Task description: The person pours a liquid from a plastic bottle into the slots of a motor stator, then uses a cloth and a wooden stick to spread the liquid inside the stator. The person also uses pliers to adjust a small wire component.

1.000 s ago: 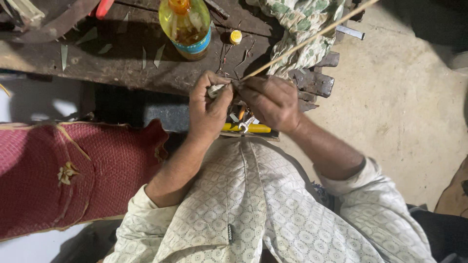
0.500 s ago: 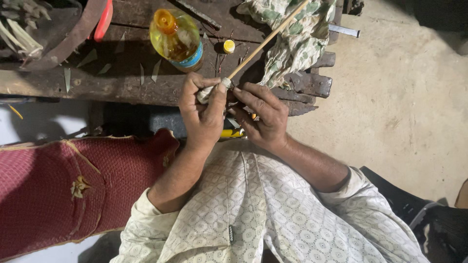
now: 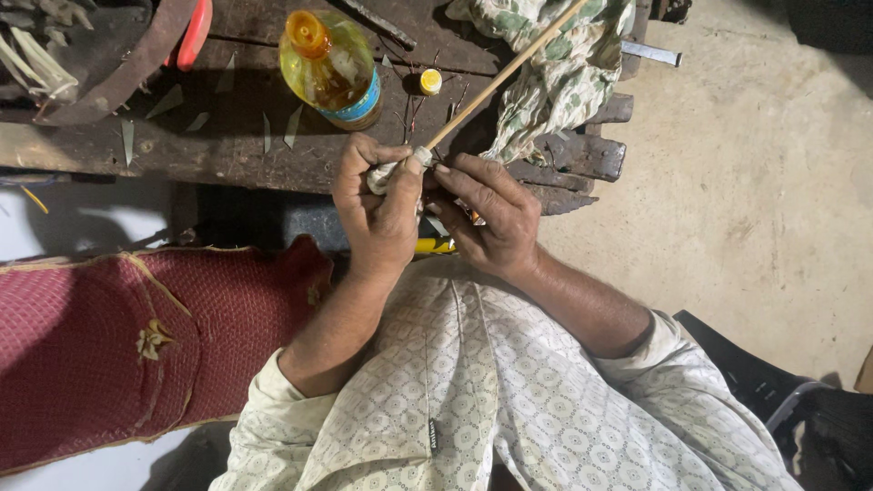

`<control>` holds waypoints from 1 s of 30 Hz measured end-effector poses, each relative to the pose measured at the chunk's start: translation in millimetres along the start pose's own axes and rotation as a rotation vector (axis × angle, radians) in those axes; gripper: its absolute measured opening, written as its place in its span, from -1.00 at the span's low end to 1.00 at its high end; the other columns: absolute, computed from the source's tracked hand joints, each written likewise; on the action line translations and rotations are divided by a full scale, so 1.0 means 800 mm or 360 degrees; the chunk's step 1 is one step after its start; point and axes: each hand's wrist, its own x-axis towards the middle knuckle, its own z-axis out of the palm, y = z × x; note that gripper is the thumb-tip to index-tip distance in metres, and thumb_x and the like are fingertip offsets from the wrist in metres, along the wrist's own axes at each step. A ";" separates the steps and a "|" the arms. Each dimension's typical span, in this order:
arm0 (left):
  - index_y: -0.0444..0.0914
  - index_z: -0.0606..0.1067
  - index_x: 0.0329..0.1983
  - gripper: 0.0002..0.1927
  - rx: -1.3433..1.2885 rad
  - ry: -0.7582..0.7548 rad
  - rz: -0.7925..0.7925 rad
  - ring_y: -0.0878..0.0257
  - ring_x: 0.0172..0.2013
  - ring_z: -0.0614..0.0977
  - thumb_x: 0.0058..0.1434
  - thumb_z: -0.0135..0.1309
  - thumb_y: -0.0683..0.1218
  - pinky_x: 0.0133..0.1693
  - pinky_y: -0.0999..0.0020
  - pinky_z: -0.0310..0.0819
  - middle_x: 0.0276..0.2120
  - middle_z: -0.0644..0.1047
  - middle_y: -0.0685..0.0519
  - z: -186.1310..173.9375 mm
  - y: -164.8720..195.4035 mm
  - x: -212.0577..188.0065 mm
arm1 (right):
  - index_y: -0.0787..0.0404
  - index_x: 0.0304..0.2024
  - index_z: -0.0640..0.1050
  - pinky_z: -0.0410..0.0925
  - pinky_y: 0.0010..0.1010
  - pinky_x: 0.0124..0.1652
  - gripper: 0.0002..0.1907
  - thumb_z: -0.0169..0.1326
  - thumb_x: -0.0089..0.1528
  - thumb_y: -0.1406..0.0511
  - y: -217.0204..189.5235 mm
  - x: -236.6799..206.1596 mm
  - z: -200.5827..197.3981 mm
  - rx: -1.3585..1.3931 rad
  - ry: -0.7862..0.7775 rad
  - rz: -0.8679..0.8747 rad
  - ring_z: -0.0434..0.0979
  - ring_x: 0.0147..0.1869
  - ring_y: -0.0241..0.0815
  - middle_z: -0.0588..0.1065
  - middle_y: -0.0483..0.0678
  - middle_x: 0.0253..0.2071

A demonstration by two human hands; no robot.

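A long thin wooden stick (image 3: 509, 75) runs from my hands up to the right, across a patterned cloth (image 3: 555, 64). My left hand (image 3: 377, 205) is closed around the stick's near end, which is wrapped in something white (image 3: 400, 166). My right hand (image 3: 491, 214) presses against the same end from the right, fingers pinched at the wrap. Both hands sit just in front of a dark wooden bench (image 3: 227, 136). What lies under my right palm is hidden.
On the bench stand a yellow bottle of oil (image 3: 329, 68), a small yellow cap (image 3: 429, 82), a metal strip (image 3: 373, 23) and a red-handled tool (image 3: 193, 35). A red embroidered cushion (image 3: 136, 345) lies at left. A yellow object (image 3: 435, 245) shows below my hands. Bare concrete floor (image 3: 755, 182) is at right.
The view has shifted down and right a little. Both hands stay together on the stick's wrapped end, and the stick now points more steeply up to the right.
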 end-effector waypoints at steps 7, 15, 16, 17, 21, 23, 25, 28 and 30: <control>-0.27 0.38 -0.16 -0.88 -0.0084 -0.0090 -0.0009 0.49 -0.35 0.44 0.39 0.11 -0.25 -0.31 0.56 0.40 -0.24 0.42 0.13 -0.005 -0.001 -0.002 | 0.31 0.06 0.57 0.57 -0.30 -0.04 -0.66 0.33 0.26 0.36 -0.005 -0.003 -0.005 0.0075 -0.0037 0.0099 0.67 0.03 0.00 0.53 0.17 0.05; -0.29 0.35 -0.15 -0.88 0.0081 -0.0163 0.0170 0.45 -0.37 0.50 0.40 0.07 -0.26 -0.34 0.56 0.46 -0.31 0.48 0.06 -0.010 -0.012 0.002 | 0.32 0.07 0.58 0.62 -0.32 -0.03 -0.68 0.30 0.28 0.37 0.030 -0.009 -0.003 -0.0014 -0.0226 -0.0039 0.68 0.06 -0.01 0.53 0.19 0.10; -0.28 0.34 -0.15 -0.88 0.0018 -0.0171 0.0117 0.41 -0.36 0.56 0.40 0.06 -0.25 -0.34 0.51 0.52 -0.30 0.51 0.04 -0.012 -0.017 0.001 | 0.30 0.05 0.59 0.60 -0.32 -0.04 -0.68 0.31 0.26 0.36 0.041 -0.016 -0.010 -0.0079 -0.0283 -0.0063 0.68 0.05 0.01 0.54 0.20 0.08; -0.28 0.33 -0.15 -0.88 -0.0043 -0.0174 0.0048 0.37 -0.35 0.61 0.39 0.05 -0.25 -0.34 0.46 0.59 -0.29 0.54 0.01 -0.016 -0.021 -0.001 | 0.28 0.02 0.60 0.58 -0.31 -0.06 -0.68 0.32 0.23 0.35 0.051 -0.027 -0.017 -0.0137 -0.0348 -0.0073 0.68 0.03 0.03 0.55 0.20 0.07; -0.29 0.36 -0.13 -0.88 -0.0234 -0.0115 0.0115 0.24 -0.44 0.68 0.46 0.09 -0.24 -0.41 0.30 0.63 -0.34 0.53 -0.08 -0.033 -0.035 -0.006 | 0.22 -0.02 0.63 0.61 -0.37 -0.13 -0.87 0.20 0.41 0.33 0.086 -0.084 -0.029 0.0252 -0.0430 0.0676 0.76 -0.14 -0.13 0.64 0.03 -0.11; -0.27 0.35 -0.11 -0.87 -0.0258 -0.0128 -0.0001 0.25 -0.46 0.67 0.47 0.09 -0.23 -0.47 0.36 0.61 -0.36 0.54 -0.07 -0.039 -0.033 -0.012 | 0.22 -0.09 0.67 0.61 -0.39 -0.29 -0.85 0.20 0.32 0.32 0.100 -0.111 -0.020 -0.0097 -0.0787 0.0684 0.70 -0.27 -0.12 0.65 0.04 -0.15; -0.25 0.33 -0.11 -0.86 -0.0272 -0.0147 -0.0072 0.25 -0.46 0.66 0.47 0.08 -0.23 -0.51 0.41 0.59 -0.38 0.55 -0.07 -0.040 -0.029 -0.015 | 0.23 -0.14 0.66 0.55 -0.29 -0.30 -0.86 0.22 0.31 0.29 0.106 -0.135 0.002 -0.0276 -0.0767 0.0981 0.68 -0.32 -0.07 0.66 0.05 -0.21; -0.25 0.32 -0.12 -0.86 -0.0257 -0.0116 -0.0133 0.26 -0.47 0.65 0.47 0.06 -0.24 -0.52 0.43 0.56 -0.38 0.56 -0.08 -0.041 -0.017 -0.025 | 0.26 -0.15 0.64 0.52 -0.19 -0.19 -0.86 0.22 0.26 0.33 0.112 -0.168 0.031 -0.0367 -0.0658 0.0759 0.66 -0.21 0.05 0.63 0.09 -0.15; -0.27 0.33 -0.09 -0.88 -0.0278 -0.0135 -0.0125 0.27 -0.47 0.63 0.46 0.04 -0.25 -0.50 0.40 0.57 -0.35 0.56 -0.09 -0.041 -0.013 -0.028 | 0.26 -0.15 0.63 0.51 -0.14 -0.10 -0.83 0.22 0.23 0.34 0.126 -0.186 0.040 -0.0456 -0.0603 0.0477 0.64 -0.10 0.13 0.61 0.12 -0.10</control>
